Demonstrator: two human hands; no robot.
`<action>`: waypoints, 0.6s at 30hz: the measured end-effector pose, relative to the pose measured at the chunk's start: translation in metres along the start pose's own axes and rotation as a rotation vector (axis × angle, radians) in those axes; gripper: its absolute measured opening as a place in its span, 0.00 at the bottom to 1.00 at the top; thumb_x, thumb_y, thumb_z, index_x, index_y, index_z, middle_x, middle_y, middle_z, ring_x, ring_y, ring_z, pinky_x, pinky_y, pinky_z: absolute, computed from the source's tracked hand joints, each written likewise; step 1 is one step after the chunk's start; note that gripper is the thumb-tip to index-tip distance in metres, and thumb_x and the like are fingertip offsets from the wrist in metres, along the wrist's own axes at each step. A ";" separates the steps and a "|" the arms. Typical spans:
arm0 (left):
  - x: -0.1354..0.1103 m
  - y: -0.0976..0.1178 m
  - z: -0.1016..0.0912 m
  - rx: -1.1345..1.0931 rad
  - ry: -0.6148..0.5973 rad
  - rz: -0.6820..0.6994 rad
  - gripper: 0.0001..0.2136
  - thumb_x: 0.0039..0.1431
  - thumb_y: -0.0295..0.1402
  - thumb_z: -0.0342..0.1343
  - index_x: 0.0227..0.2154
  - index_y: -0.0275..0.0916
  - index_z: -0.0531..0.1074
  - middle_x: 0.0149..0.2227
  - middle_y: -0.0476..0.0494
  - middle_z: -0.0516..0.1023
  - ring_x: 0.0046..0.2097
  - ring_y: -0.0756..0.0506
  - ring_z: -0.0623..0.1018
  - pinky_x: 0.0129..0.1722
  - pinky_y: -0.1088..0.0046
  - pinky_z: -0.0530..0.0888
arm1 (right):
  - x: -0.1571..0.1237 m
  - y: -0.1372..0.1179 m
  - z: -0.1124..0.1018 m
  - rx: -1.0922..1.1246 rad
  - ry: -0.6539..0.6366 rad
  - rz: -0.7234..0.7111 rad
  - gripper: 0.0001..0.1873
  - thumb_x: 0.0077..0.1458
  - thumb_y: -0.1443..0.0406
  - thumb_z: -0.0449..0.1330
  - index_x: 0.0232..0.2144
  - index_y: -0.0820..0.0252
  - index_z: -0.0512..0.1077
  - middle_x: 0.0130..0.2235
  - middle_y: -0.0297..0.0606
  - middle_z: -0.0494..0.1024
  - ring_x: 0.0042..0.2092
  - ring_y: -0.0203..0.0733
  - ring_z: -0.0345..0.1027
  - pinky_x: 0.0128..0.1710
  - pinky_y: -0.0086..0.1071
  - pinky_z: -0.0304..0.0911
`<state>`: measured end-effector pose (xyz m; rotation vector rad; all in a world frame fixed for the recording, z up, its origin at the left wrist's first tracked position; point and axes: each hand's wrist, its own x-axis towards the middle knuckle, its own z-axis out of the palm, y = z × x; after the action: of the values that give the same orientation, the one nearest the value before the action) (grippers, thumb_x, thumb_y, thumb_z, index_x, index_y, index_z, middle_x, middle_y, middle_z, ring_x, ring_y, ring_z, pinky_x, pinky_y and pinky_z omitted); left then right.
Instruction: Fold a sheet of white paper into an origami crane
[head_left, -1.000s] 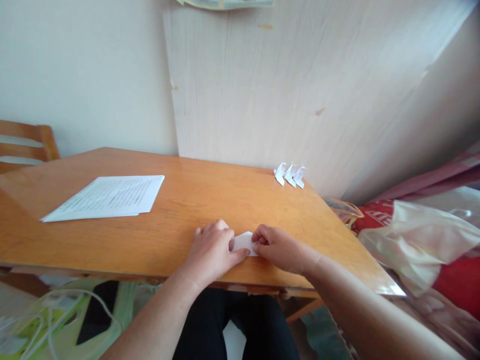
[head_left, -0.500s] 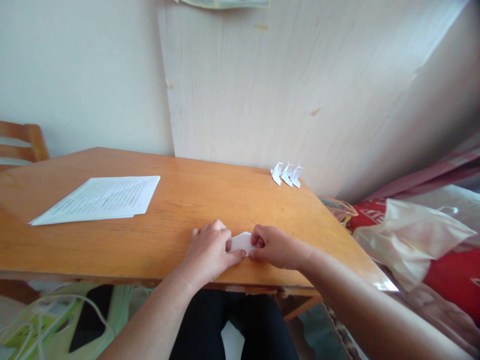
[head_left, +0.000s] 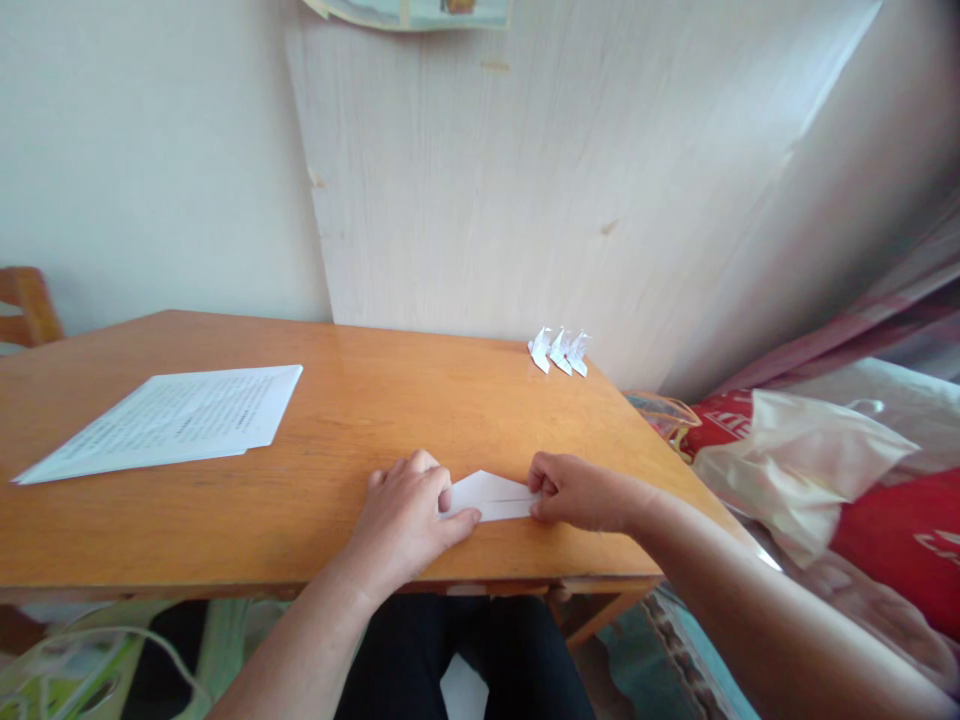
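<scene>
A small folded white paper [head_left: 491,494] lies flat near the front edge of the wooden table [head_left: 360,420]. My left hand [head_left: 405,515] presses its left end, fingers curled and thumb laid along the lower edge. My right hand [head_left: 577,492] pinches the paper's right end with bent fingers. More of the paper shows between the hands than before. Both forearms reach in from below.
A printed sheet stack [head_left: 169,420] lies at the table's left. Three small folded paper pieces [head_left: 559,350] stand at the far right by a leaning pale board [head_left: 525,170]. Plastic bags [head_left: 802,460] and red bedding are to the right, and a chair [head_left: 22,305] to the far left.
My right hand has slid to the right along the paper, so the hands are farther apart and more paper is uncovered. The view has shifted slightly.
</scene>
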<state>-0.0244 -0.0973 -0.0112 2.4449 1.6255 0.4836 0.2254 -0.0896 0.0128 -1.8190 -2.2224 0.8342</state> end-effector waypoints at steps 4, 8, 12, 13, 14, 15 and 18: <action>0.000 -0.001 0.004 0.032 0.030 0.012 0.13 0.55 0.46 0.60 0.28 0.42 0.70 0.38 0.45 0.73 0.43 0.39 0.73 0.40 0.63 0.61 | -0.001 0.013 0.002 0.050 0.126 -0.006 0.03 0.50 0.71 0.58 0.30 0.60 0.71 0.29 0.34 0.75 0.31 0.38 0.66 0.29 0.29 0.56; -0.001 -0.002 0.007 0.062 0.060 0.037 0.13 0.56 0.46 0.60 0.29 0.42 0.70 0.38 0.45 0.73 0.44 0.39 0.72 0.41 0.63 0.60 | -0.009 0.017 0.013 0.120 0.334 -0.176 0.07 0.56 0.69 0.57 0.38 0.60 0.72 0.37 0.36 0.78 0.38 0.40 0.70 0.38 0.32 0.63; -0.003 0.000 0.006 0.067 0.097 0.085 0.10 0.56 0.43 0.61 0.34 0.43 0.71 0.40 0.45 0.74 0.45 0.39 0.71 0.44 0.61 0.60 | -0.027 0.010 0.024 -0.006 0.326 -0.343 0.13 0.59 0.69 0.57 0.45 0.57 0.75 0.44 0.40 0.80 0.46 0.44 0.71 0.49 0.38 0.63; -0.004 0.001 0.006 0.067 0.111 0.107 0.09 0.56 0.41 0.61 0.35 0.44 0.72 0.41 0.46 0.74 0.46 0.39 0.71 0.44 0.61 0.60 | -0.032 0.008 0.027 -0.039 0.343 -0.355 0.13 0.60 0.68 0.57 0.46 0.58 0.75 0.44 0.41 0.80 0.47 0.45 0.70 0.50 0.39 0.62; -0.005 0.003 0.005 0.069 0.126 0.130 0.08 0.57 0.40 0.61 0.37 0.45 0.72 0.42 0.46 0.74 0.46 0.39 0.71 0.45 0.61 0.61 | -0.037 0.006 0.030 -0.066 0.346 -0.360 0.12 0.61 0.67 0.57 0.46 0.58 0.76 0.45 0.42 0.80 0.47 0.46 0.70 0.50 0.39 0.62; -0.006 0.005 0.004 0.072 0.144 0.154 0.08 0.57 0.38 0.61 0.38 0.46 0.73 0.43 0.45 0.74 0.46 0.39 0.70 0.45 0.60 0.61 | -0.041 0.004 0.033 -0.088 0.355 -0.357 0.12 0.62 0.66 0.56 0.46 0.58 0.76 0.45 0.42 0.79 0.47 0.47 0.70 0.50 0.40 0.62; -0.009 0.012 0.001 0.096 0.187 0.199 0.07 0.59 0.34 0.61 0.40 0.47 0.74 0.46 0.44 0.73 0.48 0.39 0.70 0.47 0.59 0.61 | -0.053 -0.001 0.041 -0.124 0.386 -0.330 0.11 0.62 0.65 0.58 0.45 0.56 0.76 0.45 0.42 0.79 0.47 0.48 0.69 0.50 0.42 0.62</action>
<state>-0.0171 -0.1100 -0.0099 2.7218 1.5092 0.6981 0.2194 -0.1531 -0.0092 -1.4435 -2.2581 0.2638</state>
